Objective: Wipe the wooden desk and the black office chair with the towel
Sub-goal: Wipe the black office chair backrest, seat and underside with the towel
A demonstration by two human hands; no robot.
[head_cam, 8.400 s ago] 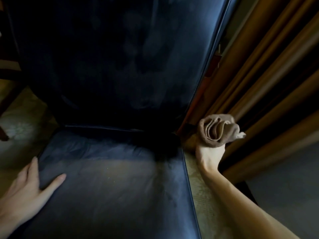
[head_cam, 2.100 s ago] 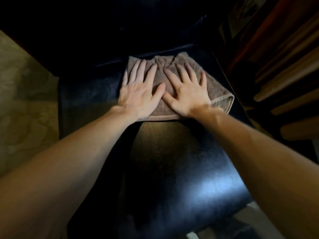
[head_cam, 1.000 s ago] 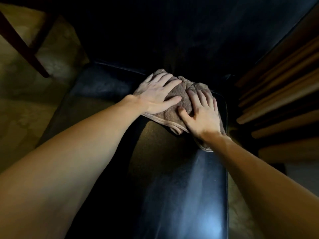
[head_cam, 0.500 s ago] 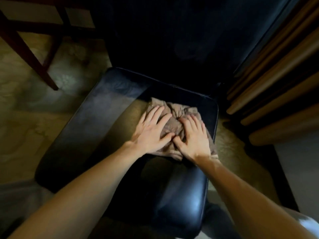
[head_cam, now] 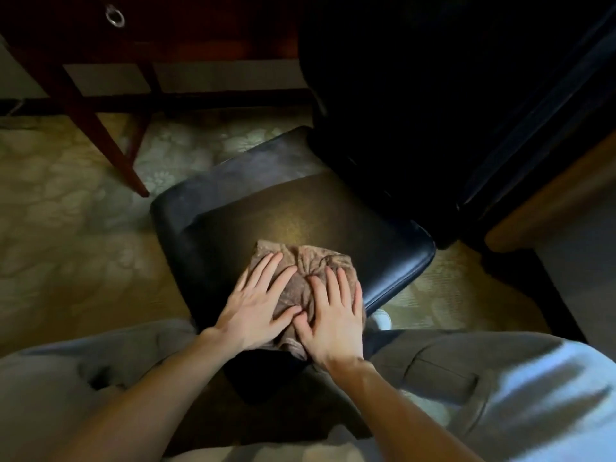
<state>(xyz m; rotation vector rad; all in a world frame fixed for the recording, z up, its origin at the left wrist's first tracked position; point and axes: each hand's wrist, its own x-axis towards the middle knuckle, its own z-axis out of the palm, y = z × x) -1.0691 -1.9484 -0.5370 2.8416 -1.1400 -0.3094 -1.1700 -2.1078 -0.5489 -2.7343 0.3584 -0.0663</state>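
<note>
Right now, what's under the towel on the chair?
The brown towel lies bunched on the black chair seat, near its front edge. The left hand and right hand press flat on top. The seat patch beneath is covered, so unseen.

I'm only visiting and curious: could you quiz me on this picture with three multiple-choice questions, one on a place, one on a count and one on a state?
1. Where does the towel lie?
A) on the carpet
B) on the black chair seat
C) on the desk

2. How many hands press on it?
A) none
B) one
C) two

3. How does the towel look?
A) bunched and wrinkled
B) rolled into a tube
C) hung over the backrest

Answers:
1 B: it lies towards the seat's front edge.
2 C: the left hand and right hand lie flat on it, side by side.
3 A: creases gather between the hands.
</note>
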